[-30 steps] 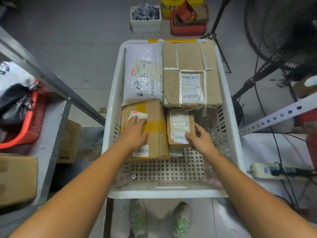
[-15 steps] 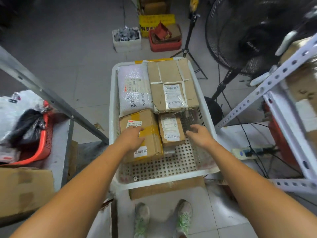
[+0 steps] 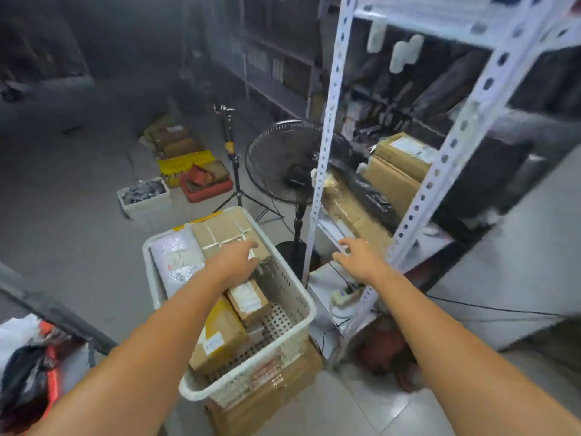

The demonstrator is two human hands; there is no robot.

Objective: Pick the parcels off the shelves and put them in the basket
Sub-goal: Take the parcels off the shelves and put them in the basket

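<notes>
The white perforated basket (image 3: 284, 297) stands on the floor atop a flattened carton and holds four parcels: a bubble-wrap mailer (image 3: 176, 262) at the far left, a taped brown box (image 3: 220, 236) beside it, a yellow-taped box (image 3: 220, 336) nearer, and a small labelled box (image 3: 248, 298) to its right. The left hand (image 3: 234, 262) hangs over the taped brown box, fingers loosely spread, gripping nothing. The right hand (image 3: 358, 258) is extended toward the white metal shelf (image 3: 327, 127), fingers spread and empty, close to its lower tier. Further cardboard parcels (image 3: 393, 180) lie on that shelf. The frame is motion-blurred.
</notes>
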